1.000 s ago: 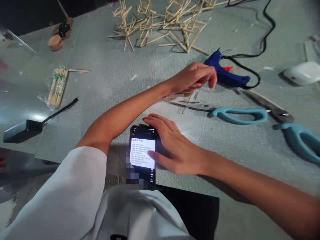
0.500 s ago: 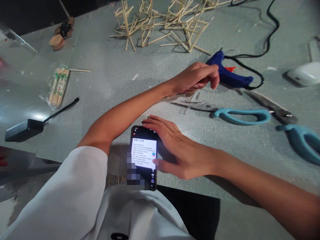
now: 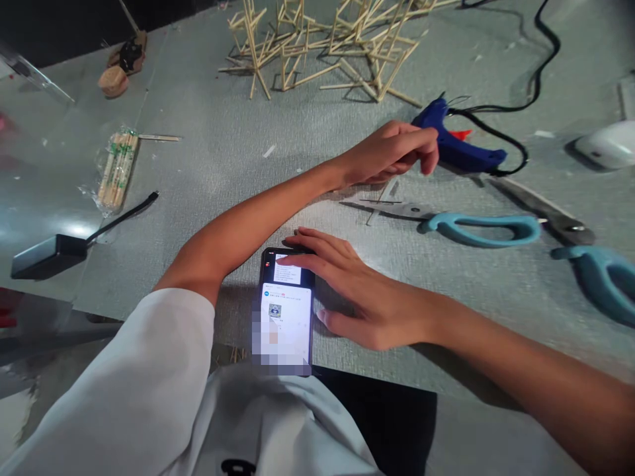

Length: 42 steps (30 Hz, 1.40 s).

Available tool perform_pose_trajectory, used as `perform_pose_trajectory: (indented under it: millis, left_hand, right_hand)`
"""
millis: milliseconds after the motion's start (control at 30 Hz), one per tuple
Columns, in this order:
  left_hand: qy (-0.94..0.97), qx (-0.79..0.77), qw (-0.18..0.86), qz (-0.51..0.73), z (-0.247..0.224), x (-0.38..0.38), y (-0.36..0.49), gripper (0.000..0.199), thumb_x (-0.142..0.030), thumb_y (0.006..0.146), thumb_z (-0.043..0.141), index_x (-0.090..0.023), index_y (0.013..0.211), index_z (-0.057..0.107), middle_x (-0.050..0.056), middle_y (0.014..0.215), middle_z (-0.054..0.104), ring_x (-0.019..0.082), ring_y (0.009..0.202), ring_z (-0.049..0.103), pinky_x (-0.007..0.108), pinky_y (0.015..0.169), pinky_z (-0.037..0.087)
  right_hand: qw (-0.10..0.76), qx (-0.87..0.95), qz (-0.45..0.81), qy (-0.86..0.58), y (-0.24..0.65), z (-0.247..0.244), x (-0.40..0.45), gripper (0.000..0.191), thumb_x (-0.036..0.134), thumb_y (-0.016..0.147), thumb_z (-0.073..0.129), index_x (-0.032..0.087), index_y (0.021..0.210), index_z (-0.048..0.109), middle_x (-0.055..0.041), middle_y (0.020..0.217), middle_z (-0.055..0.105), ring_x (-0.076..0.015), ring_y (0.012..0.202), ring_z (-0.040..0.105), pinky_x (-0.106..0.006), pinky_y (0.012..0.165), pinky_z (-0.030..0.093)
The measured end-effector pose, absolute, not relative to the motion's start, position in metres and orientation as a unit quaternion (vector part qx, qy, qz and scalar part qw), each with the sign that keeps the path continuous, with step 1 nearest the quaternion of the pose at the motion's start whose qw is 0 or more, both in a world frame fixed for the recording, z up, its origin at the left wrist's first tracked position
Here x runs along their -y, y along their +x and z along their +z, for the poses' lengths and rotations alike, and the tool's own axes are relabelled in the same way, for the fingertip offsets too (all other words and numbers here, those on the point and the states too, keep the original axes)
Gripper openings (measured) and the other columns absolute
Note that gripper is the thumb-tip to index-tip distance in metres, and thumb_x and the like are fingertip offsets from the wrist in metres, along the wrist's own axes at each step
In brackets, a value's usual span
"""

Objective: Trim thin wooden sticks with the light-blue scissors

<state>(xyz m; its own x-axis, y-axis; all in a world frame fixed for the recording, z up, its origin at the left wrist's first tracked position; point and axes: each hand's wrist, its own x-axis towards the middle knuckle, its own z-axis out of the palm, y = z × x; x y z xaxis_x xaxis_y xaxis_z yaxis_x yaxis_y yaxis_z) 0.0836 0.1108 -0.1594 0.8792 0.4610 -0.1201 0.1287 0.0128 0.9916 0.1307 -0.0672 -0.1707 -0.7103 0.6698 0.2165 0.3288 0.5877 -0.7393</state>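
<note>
A lit smartphone (image 3: 286,324) lies at the table's near edge, its screen showing a white panel with small text and a picture. Over its upper right part is my right hand (image 3: 350,287), fingers spread, the index fingertip above the screen and the thumb beside the phone's right edge. My left hand (image 3: 391,155) rests farther forward with curled fingers, close against the blue glue gun (image 3: 459,149); what lies inside the curl is hidden. Just below that hand are the blades of the light-blue-handled scissors (image 3: 486,229), with thin sticks across them.
Joined wooden sticks (image 3: 297,49) stand at the back. Wrapped sticks (image 3: 118,170) and a black adapter (image 3: 48,256) lie left. A second pair of scissors (image 3: 602,281) and a white device (image 3: 608,145) are right. A black cable (image 3: 538,73) curves behind the glue gun.
The phone screen has changed from a text page to a white lower panel with a smaller page above. My right index finger has moved onto the screen's top; the thumb has left its edge.
</note>
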Motion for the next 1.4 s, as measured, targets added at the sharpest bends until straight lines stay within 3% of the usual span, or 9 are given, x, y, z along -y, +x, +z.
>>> perform_pose_trajectory:
  millis: [133, 567, 667, 767, 833, 933, 1067, 1267, 1400]
  left_hand:
    - [0.686, -0.21, 0.685, 0.125, -0.159, -0.11, 0.084, 0.043, -0.028, 0.109, 0.033, -0.004, 0.081, 0.056, -0.009, 0.056, 0.021, 0.0, 0.052, 0.011, 0.015, 0.049, 0.01]
    - [0.662, -0.243, 0.699, 0.119, -0.152, -0.105, 0.081, 0.041, -0.026, 0.108, 0.038, -0.006, 0.076, 0.055, -0.009, 0.056, 0.022, 0.0, 0.05, 0.012, 0.015, 0.047, 0.01]
    - [0.672, -0.221, 0.695, 0.127, -0.154, -0.106, 0.081, 0.04, -0.025, 0.107, 0.037, -0.007, 0.076, 0.056, -0.009, 0.055, 0.022, 0.0, 0.049, 0.012, 0.015, 0.047, 0.01]
    - [0.681, -0.198, 0.692, 0.131, -0.156, -0.108, 0.081, 0.041, -0.022, 0.107, 0.035, -0.008, 0.075, 0.056, -0.009, 0.053, 0.022, 0.001, 0.048, 0.012, 0.017, 0.046, 0.011]
    - [0.681, -0.213, 0.689, 0.127, -0.156, -0.108, 0.081, 0.042, -0.024, 0.107, 0.035, -0.008, 0.074, 0.056, -0.009, 0.053, 0.023, 0.001, 0.047, 0.013, 0.016, 0.046, 0.011]
    - [0.677, -0.215, 0.693, 0.127, -0.155, -0.107, 0.082, 0.043, -0.027, 0.107, 0.037, -0.008, 0.073, 0.055, -0.009, 0.053, 0.023, 0.0, 0.047, 0.013, 0.016, 0.046, 0.011]
    - [0.664, -0.22, 0.704, 0.125, -0.155, -0.107, 0.082, 0.04, -0.025, 0.107, 0.038, -0.007, 0.076, 0.056, -0.009, 0.054, 0.023, 0.0, 0.048, 0.013, 0.015, 0.046, 0.01]
    - [0.651, -0.268, 0.702, 0.108, -0.151, -0.106, 0.081, 0.036, -0.026, 0.107, 0.042, -0.004, 0.083, 0.058, -0.008, 0.056, 0.027, -0.001, 0.049, 0.017, 0.014, 0.048, 0.015]
    - [0.67, -0.248, 0.689, 0.121, -0.149, -0.103, 0.079, 0.038, -0.022, 0.106, 0.038, -0.008, 0.076, 0.056, -0.008, 0.054, 0.024, 0.001, 0.048, 0.014, 0.016, 0.047, 0.013]
  right_hand:
    - [0.251, 0.862, 0.33, -0.291, 0.13, -0.174, 0.069, 0.07, 0.026, 0.081, 0.057, 0.024, 0.149, 0.045, -0.0145, 0.165, 0.028, -0.0375, 0.157, 0.011, -0.068, 0.121, 0.021]
    - [0.247, 0.863, 0.329, -0.295, 0.131, -0.173, 0.067, 0.059, 0.028, 0.081, 0.059, 0.027, 0.139, 0.054, -0.0123, 0.166, 0.028, -0.0385, 0.157, 0.013, -0.067, 0.12, 0.023]
    - [0.251, 0.864, 0.323, -0.294, 0.129, -0.172, 0.067, 0.066, 0.028, 0.083, 0.059, 0.026, 0.148, 0.046, -0.0145, 0.165, 0.03, -0.0376, 0.157, 0.014, -0.066, 0.12, 0.024]
    - [0.264, 0.849, 0.333, -0.313, 0.122, -0.168, 0.076, 0.088, 0.036, 0.084, 0.064, 0.022, 0.16, 0.021, -0.019, 0.164, 0.03, -0.0386, 0.156, 0.017, -0.067, 0.121, 0.023]
    - [0.269, 0.837, 0.343, -0.33, 0.114, -0.165, 0.087, 0.107, 0.044, 0.081, 0.071, 0.019, 0.163, 0.006, -0.0242, 0.166, 0.02, -0.0417, 0.157, 0.011, -0.071, 0.121, 0.019]
    - [0.264, 0.833, 0.35, -0.338, 0.103, -0.162, 0.105, 0.123, 0.052, 0.076, 0.078, 0.018, 0.163, -0.003, -0.027, 0.17, -0.005, -0.0455, 0.157, -0.006, -0.077, 0.119, 0.012]
    - [0.257, 0.842, 0.341, -0.331, 0.097, -0.163, 0.115, 0.12, 0.05, 0.078, 0.077, 0.019, 0.163, -0.003, -0.0245, 0.169, -0.018, -0.045, 0.156, -0.016, -0.078, 0.119, 0.009]
    - [0.26, 0.852, 0.314, -0.328, 0.096, -0.167, 0.112, 0.102, 0.029, 0.085, 0.065, 0.016, 0.162, -0.001, -0.0262, 0.17, -0.009, -0.0408, 0.157, -0.014, -0.076, 0.12, 0.011]
    - [0.266, 0.851, 0.318, -0.324, 0.097, -0.166, 0.112, 0.098, 0.027, 0.088, 0.061, 0.014, 0.162, -0.001, -0.0279, 0.169, -0.004, -0.0407, 0.157, -0.014, -0.076, 0.119, 0.013]
